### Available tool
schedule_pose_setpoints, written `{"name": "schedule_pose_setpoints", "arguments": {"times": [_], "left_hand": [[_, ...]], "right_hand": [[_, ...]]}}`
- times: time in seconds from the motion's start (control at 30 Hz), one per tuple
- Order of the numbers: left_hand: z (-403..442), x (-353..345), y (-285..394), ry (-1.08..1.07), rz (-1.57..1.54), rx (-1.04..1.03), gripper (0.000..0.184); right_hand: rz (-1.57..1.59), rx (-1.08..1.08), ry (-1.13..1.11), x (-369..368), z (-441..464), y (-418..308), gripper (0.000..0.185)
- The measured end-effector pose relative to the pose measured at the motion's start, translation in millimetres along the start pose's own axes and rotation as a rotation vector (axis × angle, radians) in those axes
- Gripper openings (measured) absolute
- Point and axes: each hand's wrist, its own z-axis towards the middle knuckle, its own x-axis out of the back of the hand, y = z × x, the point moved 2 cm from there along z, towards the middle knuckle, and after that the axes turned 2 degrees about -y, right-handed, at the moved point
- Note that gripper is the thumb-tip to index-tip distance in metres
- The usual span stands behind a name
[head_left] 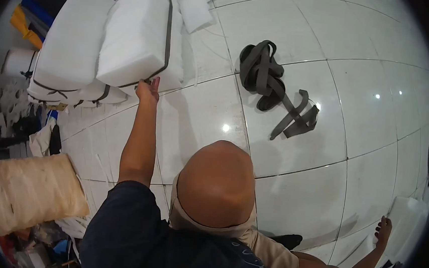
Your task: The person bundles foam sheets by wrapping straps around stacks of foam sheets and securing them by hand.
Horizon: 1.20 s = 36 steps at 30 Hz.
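Note:
My left hand [147, 88] is stretched forward to the lower corner of a white foam block [137, 32]. Its fingers are closed on a dark fabric strap [169, 29] that runs along the block's side and under its front edge. Far out at the lower right, my right hand [383, 232] has its fingers curled in, beside a white sheet or pad [409, 220]. Whether anything lies inside those curled fingers is too small to make out.
More strapped white padding [73, 42] lies against the held block. Dark grey strapping [264, 72] is heaped on the tiled floor [295, 201], with a loose length [296, 123] beside it. A yellowish wrapped bundle [28, 190] and clutter sit at left. White scraps [197, 6] lie at the back.

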Motion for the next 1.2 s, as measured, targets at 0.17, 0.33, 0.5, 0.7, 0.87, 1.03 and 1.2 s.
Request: {"name": "schedule_pose_setpoints", "arguments": {"times": [0.17,0.33,0.5,0.7,0.87,1.03,1.2], "left_hand": [[41,10,-24,0.099,0.187,0.0,0.04],[-50,-1,-43,0.011,0.228,0.277,0.049],[-197,-52,-120,-1.001,1.194,0.336,0.023],[-308,-107,-181,-1.843,1.376,-0.528,0.042],[-283,-158,-175,-2.005,1.758,-0.146,0.015],[-392,-349,-43,-1.897,1.118,-0.641,0.028],[-643,-388,21,-2.212,0.5,-0.936,0.027]], "right_hand": [[0.031,-0.002,-0.02,6,0,10,0.032],[0.041,-0.02,0.024,9,-16,26,0.034],[0.01,-0.036,0.036,-1,-25,11,0.037],[-0.077,0.128,0.023,4,-51,-47,0.031],[0.026,0.24,0.161,19,-83,-54,0.032],[0.127,0.434,0.108,23,-75,-100,0.046],[0.41,0.959,-0.34,8,-167,-249,0.082]]}}
